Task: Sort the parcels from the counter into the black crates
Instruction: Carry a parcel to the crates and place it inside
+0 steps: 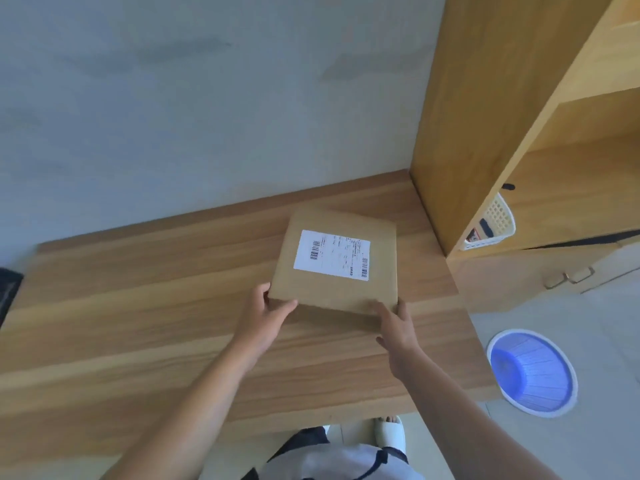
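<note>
Lying flat on the wood-grain table (138,306), near its far right corner, is a flat brown cardboard parcel (334,261) with a white shipping label (332,254) facing up, barcodes printed on the label. Both hands are grasping the parcel's near edge: the left hand (266,317) is taking the near-left corner, thumb lying on the top face and fingers curling around the side, while the right hand (398,327) is taking the near-right corner, fingers touching the front edge and the thumb side running along the corner. Each grip is therefore closing on the parcel, which is sitting with its underside seemingly on the table; whether the near edge is lifting cannot be told.

Standing just beyond the parcel to the right is a tall light-wood shelf unit (485,116), and a white perforated plastic basket (495,223) is resting in one of its open compartments. Sitting on the pale floor beside the table's right end is a blue round plastic basket (533,372). A dark object (8,289) is showing at the left edge of the view, too cropped to identify.
</note>
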